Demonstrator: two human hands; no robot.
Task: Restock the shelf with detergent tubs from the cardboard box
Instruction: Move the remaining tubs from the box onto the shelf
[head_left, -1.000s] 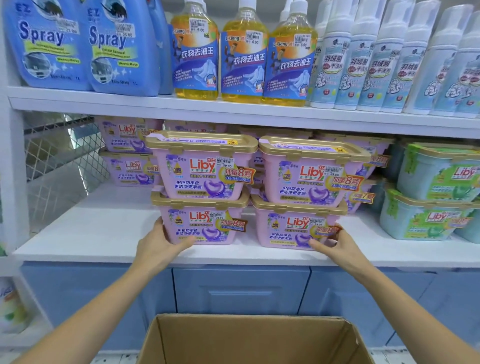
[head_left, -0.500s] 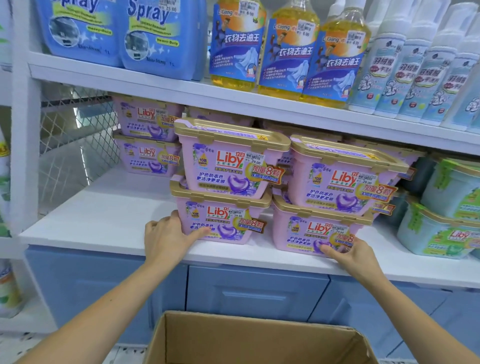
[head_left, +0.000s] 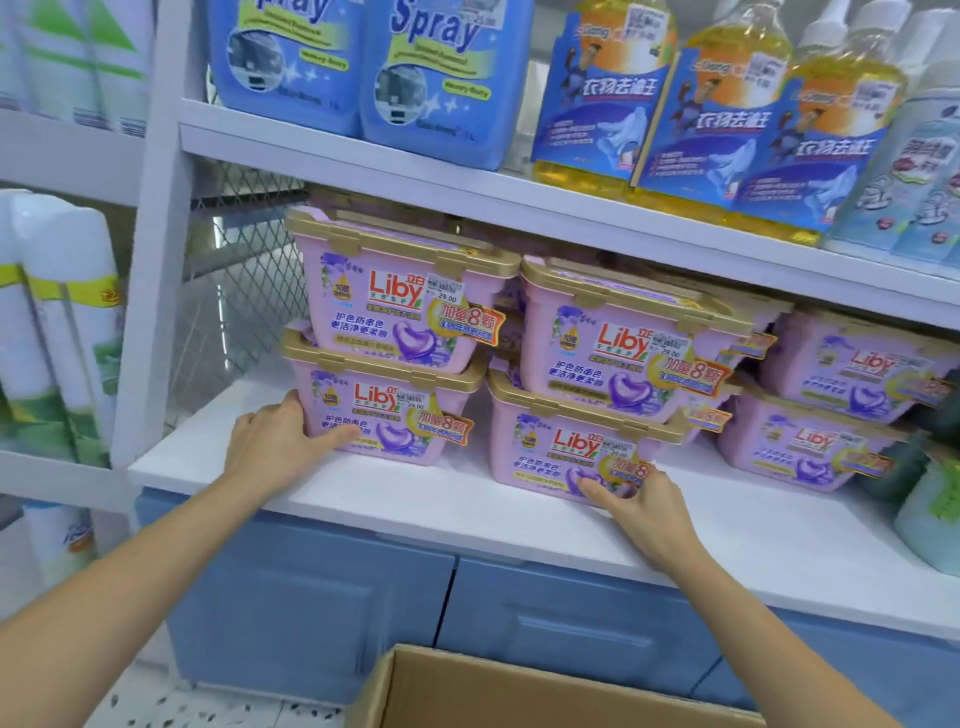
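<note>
Head view: the left grip (head_left: 275, 447) curls round the left end of the lower left tub (head_left: 387, 415), thumb laid across its front. The right grip (head_left: 644, 499) pinches the front bottom corner of the lower right tub (head_left: 561, 452), thumb on the label. Both pink tubs stand on the white shelf (head_left: 374, 501), near its front edge, each with another tub (head_left: 400, 306) stacked on top. More pink tubs sit behind and further right. The cardboard box (head_left: 467, 691) stands open below, between the forearms.
</note>
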